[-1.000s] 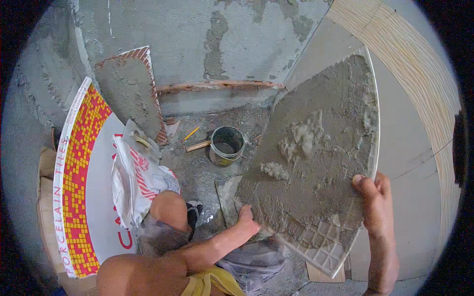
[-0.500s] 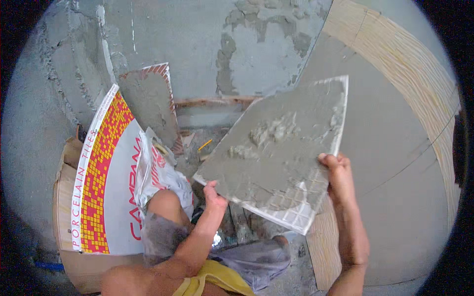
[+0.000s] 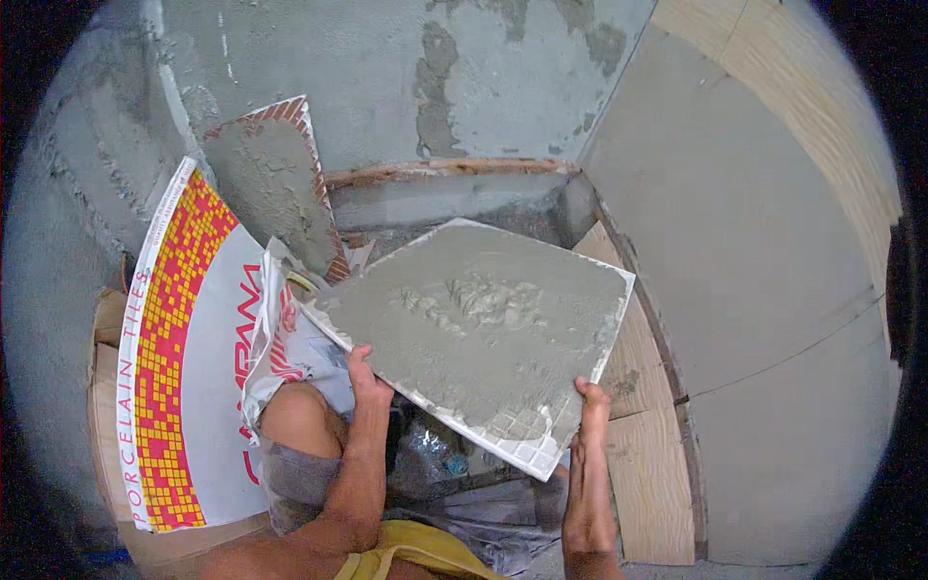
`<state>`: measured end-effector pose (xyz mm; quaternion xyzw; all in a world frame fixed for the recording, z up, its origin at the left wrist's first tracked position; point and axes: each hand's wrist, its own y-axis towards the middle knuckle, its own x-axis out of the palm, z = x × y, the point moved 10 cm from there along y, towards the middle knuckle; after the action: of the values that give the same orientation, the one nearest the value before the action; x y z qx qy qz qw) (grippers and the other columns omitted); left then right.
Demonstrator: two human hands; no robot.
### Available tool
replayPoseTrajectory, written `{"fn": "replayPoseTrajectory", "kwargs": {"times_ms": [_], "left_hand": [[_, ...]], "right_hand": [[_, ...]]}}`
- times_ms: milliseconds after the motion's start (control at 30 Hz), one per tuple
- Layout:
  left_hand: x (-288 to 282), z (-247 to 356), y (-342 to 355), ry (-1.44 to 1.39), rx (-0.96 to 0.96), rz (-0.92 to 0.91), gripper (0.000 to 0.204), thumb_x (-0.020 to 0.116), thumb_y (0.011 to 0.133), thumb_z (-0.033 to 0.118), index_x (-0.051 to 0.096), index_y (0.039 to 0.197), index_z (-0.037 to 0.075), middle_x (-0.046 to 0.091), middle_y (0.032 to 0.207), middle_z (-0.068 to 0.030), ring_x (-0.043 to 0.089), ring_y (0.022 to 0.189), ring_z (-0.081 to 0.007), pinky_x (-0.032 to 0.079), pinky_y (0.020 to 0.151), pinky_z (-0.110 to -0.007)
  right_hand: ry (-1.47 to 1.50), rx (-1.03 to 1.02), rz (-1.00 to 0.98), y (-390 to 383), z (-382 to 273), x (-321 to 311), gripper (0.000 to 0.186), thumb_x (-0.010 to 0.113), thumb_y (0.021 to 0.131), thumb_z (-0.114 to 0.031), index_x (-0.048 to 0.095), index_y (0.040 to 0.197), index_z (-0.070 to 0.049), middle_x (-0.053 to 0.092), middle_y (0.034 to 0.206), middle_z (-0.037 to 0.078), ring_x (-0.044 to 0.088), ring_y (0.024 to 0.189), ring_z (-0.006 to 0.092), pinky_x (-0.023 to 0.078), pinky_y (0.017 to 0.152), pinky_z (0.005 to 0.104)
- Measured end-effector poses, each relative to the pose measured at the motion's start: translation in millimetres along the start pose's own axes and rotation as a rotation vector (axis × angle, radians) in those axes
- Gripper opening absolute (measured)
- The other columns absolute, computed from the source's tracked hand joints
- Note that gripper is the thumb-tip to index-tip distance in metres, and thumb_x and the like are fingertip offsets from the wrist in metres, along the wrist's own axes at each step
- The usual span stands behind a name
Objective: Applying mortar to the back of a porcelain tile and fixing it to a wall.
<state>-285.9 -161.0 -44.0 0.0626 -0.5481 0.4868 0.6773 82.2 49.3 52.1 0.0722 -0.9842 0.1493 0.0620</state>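
A large white-edged tile (image 3: 387, 343) hangs before me between both hands, its back facing up. Grey wet mortar (image 3: 488, 302) coats that back, with a rough heap in the middle. At the near corner the moulded white grid (image 3: 517, 425) shows through. My left hand (image 3: 368, 377) is closed on the near left edge, thumb on top. My right hand (image 3: 592, 406) grips the right edge, thumb up and fingers hidden underneath.
Left stands a tile box (image 3: 227, 396) in white, red and yellow, beside a crumpled plastic bag (image 3: 280, 319). Behind it a mortar-covered tile (image 3: 275, 184) leans on the grey wall (image 3: 377, 87). Wood-patterned tiles (image 3: 648, 483) lie along the right wall (image 3: 744, 242).
Both hands have brought the tile leftward, and it has turned and levelled, its right corner lower. More of the wood-patterned tiles on the right shows. My view has shifted.
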Motion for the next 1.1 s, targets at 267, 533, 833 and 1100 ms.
{"fn": "replayPoseTrajectory", "kwargs": {"times_ms": [267,533,833,1100], "left_hand": [[-73.4,-43.0,22.4,0.095,-0.072,0.07,0.05,0.051,0.075,0.018,0.049,0.122,0.004,0.058,0.115,-0.0144,0.056,0.107,-0.0342,0.046,0.094,-0.049],[-111.1,-77.5,24.1,0.11,-0.154,0.184,0.043,0.051,0.076,0.019,0.053,0.117,0.005,0.06,0.115,-0.0133,0.057,0.107,-0.0348,0.044,0.096,-0.051],[-107.2,-49.1,59.7,0.25,-0.066,0.217,0.042,0.047,0.08,0.032,0.056,0.112,0.007,0.062,0.109,-0.0111,0.058,0.102,-0.0325,0.046,0.092,-0.049],[-92.2,-19.8,99.4,0.283,0.076,0.117,0.055,0.036,0.088,0.041,0.049,0.129,0.007,0.054,0.129,-0.0113,0.051,0.118,-0.032,0.038,0.102,-0.047]], "right_hand": [[0.279,0.314,-0.132,17.1,147.8,-36.1,0.034,0.063,0.082,-0.017,0.056,0.109,0.001,0.063,0.096,0.011,0.064,0.084,0.0243,0.052,0.077,0.0392],[0.375,0.409,-0.189,52.7,194.4,-31.4,0.043,0.06,0.079,-0.018,0.053,0.115,0.004,0.062,0.106,0.018,0.061,0.097,0.0319,0.05,0.089,0.0455],[0.605,0.441,0.046,31.0,229.0,-13.1,0.052,0.061,0.076,-0.029,0.053,0.119,-0.002,0.059,0.11,0.015,0.056,0.102,0.0319,0.046,0.088,0.0477],[0.648,0.36,0.08,33.4,249.3,14.5,0.064,0.057,0.079,-0.039,0.045,0.13,-0.003,0.053,0.123,0.016,0.05,0.113,0.0361,0.038,0.098,0.0529]]}}
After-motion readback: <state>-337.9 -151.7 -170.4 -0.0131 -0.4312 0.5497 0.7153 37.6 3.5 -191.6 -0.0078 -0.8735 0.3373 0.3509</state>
